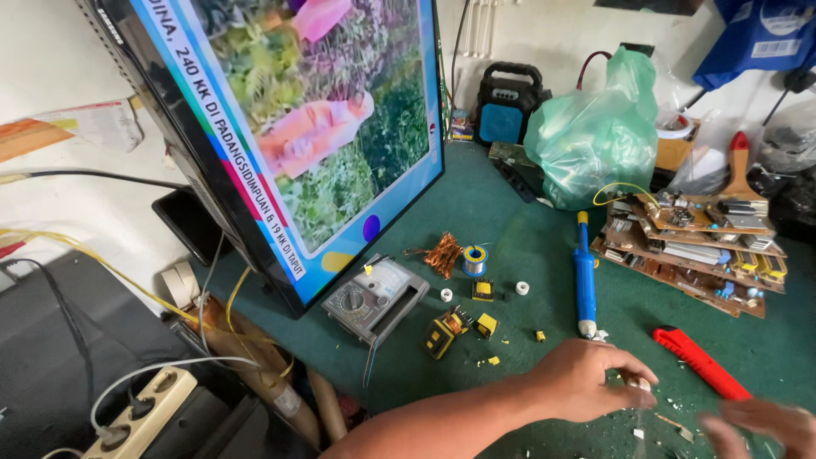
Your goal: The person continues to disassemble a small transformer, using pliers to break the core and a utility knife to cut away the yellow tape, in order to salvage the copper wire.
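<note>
While a power strip (140,410) is lying at the far left below the bench (476,204), a flat television (289,127) is standing tilted on the green top and showing a picture. Just right of its lower corner an analogue multimeter (374,299) is resting face up, and beside it small yellow transformer parts (450,327), a tangle of copper wire (444,255) and a spool of solder (475,259) are lying scattered. Further right a blue desoldering pump (585,276) is lying lengthwise, pointing toward the person, with a green plastic bag (595,132) and a black speaker (508,106) behind it. A red utility knife (701,364) is lying near a stack of brown circuit boards (693,246) at the right.

The left hand (586,380) is reaching in from the lower edge, its fingers (633,374) curling together and pinching a small pale part (639,384) just above the bench surface, near the pump's tip. The right hand (765,425) is coming in blurred at the lower right corner; whether its fingers are spread or closed, I cannot tell. Tiny white scraps (680,429) are lying between the two hands.

Judging from this, handling so small a piece is calling for a light, steady pinch kept low over the bench, so a slip is dropping it only onto the green top rather than among the scattered bits.
</note>
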